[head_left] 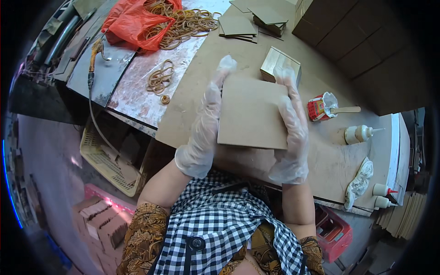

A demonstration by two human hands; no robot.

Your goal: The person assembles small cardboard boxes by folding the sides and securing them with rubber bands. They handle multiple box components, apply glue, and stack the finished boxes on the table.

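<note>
I hold one brown square board (253, 112) flat above the bench (330, 160), near my chest. My left hand (204, 126) grips its left edge, fingers stretched along the side up to the far corner. My right hand (291, 128) clasps the right edge, fingers curled over it. Both hands wear thin clear gloves.

I judge the loose, slick gloves the main risk: the board could slide from my grip and drop onto the bench. If it tips to the right, it could knock the open glue can (321, 106), which has a wooden stick (346, 109) resting in it, and spill glue over the wood.

Just beyond the board, partly hidden by my right fingers, sits one small open box (275, 62). Farther off lies a stack of cut squares (252, 23); I can make out at least four, the rest overlap too much to count.

To the right stand three glue bottles: one lying on its side (360, 134) beside the can, and two with red tips (382, 195) at the near right corner. One crumpled white rag (360, 181) lies between them.

To the far left, one red plastic bag (133, 25) spills a heap of rubber bands (183, 23), too many to count. A smaller bunch (160, 78) lies nearer on a metal sheet (137, 91). One cream basket (103, 158) sits below the bench edge, left.
</note>
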